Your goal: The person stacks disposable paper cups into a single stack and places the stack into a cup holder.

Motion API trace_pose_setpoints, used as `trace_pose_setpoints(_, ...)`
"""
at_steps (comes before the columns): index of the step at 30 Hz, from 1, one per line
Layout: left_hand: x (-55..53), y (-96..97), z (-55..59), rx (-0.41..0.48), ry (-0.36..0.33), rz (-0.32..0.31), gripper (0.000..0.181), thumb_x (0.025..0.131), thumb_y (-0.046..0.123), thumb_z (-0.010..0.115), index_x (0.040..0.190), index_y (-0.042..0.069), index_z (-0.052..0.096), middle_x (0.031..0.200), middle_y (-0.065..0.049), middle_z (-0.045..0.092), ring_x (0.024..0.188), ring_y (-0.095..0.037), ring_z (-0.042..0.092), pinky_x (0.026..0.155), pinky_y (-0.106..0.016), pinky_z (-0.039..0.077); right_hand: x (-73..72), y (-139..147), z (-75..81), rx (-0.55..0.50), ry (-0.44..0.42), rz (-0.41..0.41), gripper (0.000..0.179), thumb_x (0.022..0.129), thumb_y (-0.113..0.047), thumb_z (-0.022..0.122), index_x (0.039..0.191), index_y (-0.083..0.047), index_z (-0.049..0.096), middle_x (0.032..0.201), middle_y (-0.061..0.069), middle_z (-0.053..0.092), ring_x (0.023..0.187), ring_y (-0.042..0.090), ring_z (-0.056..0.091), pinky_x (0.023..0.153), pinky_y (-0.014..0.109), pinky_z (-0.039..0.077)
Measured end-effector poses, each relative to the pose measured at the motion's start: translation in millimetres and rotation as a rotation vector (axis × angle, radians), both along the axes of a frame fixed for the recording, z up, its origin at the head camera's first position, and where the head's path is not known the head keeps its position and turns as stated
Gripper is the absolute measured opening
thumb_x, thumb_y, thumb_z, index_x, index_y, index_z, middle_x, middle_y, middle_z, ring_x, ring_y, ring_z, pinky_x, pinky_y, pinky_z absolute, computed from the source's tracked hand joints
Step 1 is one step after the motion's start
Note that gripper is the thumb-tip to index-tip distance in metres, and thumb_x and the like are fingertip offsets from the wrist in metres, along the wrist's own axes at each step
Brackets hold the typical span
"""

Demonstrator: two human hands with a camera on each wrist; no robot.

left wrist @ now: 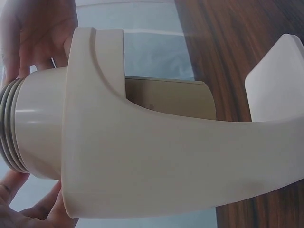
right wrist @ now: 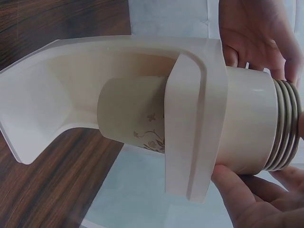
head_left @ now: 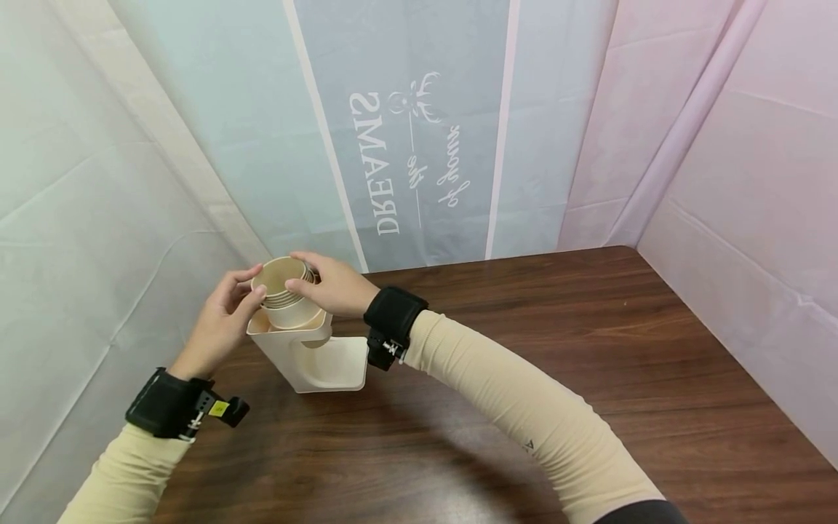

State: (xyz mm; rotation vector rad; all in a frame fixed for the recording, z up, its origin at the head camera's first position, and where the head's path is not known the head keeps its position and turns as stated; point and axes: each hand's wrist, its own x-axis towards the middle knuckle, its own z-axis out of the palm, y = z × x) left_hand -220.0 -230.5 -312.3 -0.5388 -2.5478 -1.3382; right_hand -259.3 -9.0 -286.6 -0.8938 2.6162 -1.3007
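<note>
A cream cup dispenser (head_left: 278, 356) stands upright at the back left of the table. In its round upper collar (right wrist: 199, 128) sits a stack of paper cups (head_left: 291, 313), several rims showing above. A cup's lower end (right wrist: 128, 114) with a brown floral print hangs below the collar in the right wrist view. My left hand (head_left: 225, 309) grips the stack's rim from the left, thumb in front and fingers behind. From the right, my right hand (head_left: 340, 287) holds the same rim, its thumb lying across the top cup's mouth.
The dispenser's flat base (head_left: 347, 356) rests on the dark wood table (head_left: 524, 349). Close behind hangs a pale curtain (head_left: 425, 218) with mirrored lettering. Another white curtain (head_left: 98, 255) runs along the left, near my left forearm.
</note>
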Motion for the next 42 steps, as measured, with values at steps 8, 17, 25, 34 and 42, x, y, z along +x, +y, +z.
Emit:
trace_pose_setpoints(8, -0.3, -1.6, -3.2, -0.019, -0.016, -0.008, 0.041, 0.11, 0.021, 0.047, 0.141, -0.004, 0.042, 0.153, -0.026, 0.043, 0.109, 0.01, 0.051, 0.088, -0.005, 0.043, -0.5, -0.7, -0.6, 0.022, -0.006, 0.013, 0.057, 0.105, -0.031, 0.058, 0.156, -0.01, 0.041, 0.142, 0.01, 0.059, 0.124, 0.015, 0.058, 0.1, 0.023, 0.046)
trace_pose_setpoints(17, 0.4, -0.6, -2.1, -0.058, -0.065, -0.003, 0.043, 0.11, 0.026, 0.048, 0.141, -0.003, 0.042, 0.16, -0.018, 0.036, 0.127, -0.016, 0.05, 0.088, -0.005, 0.04, -3.5, 2.4, -1.0, 0.027, -0.008, 0.04, 0.059, 0.104, -0.029, 0.06, 0.155, -0.005, 0.041, 0.145, 0.01, 0.057, 0.128, 0.014, 0.056, 0.104, 0.02, 0.043)
trace_pose_setpoints(25, -0.4, -1.3, -1.7, -0.046, -0.078, -0.034, 0.045, 0.11, 0.025, 0.046, 0.142, -0.006, 0.038, 0.161, -0.022, 0.032, 0.12, 0.001, 0.045, 0.09, -0.004, 0.039, -6.7, 2.2, -0.3, 0.031, -0.006, 0.052, 0.059, 0.103, -0.028, 0.061, 0.154, -0.004, 0.042, 0.14, 0.011, 0.061, 0.123, 0.013, 0.058, 0.1, 0.018, 0.044)
trace_pose_setpoints(34, -1.4, -2.9, -0.2, -0.051, -0.092, -0.037, 0.045, 0.11, 0.026, 0.046, 0.142, -0.006, 0.039, 0.162, -0.021, 0.03, 0.134, -0.037, 0.043, 0.091, -0.003, 0.039, -6.6, 1.0, 0.1, 0.056, 0.009, 0.041, 0.059, 0.104, -0.028, 0.061, 0.154, -0.003, 0.042, 0.141, 0.01, 0.06, 0.125, 0.014, 0.058, 0.101, 0.019, 0.044)
trace_pose_setpoints(42, -1.3, -0.9, 0.2, -0.034, -0.097, -0.048, 0.043, 0.11, 0.024, 0.046, 0.138, -0.008, 0.038, 0.162, -0.024, 0.028, 0.138, -0.045, 0.038, 0.091, -0.002, 0.037, -2.4, 0.9, 4.1, 0.107, 0.019, 0.03, 0.058, 0.105, -0.029, 0.058, 0.155, -0.005, 0.04, 0.145, 0.01, 0.057, 0.129, 0.015, 0.055, 0.105, 0.022, 0.044)
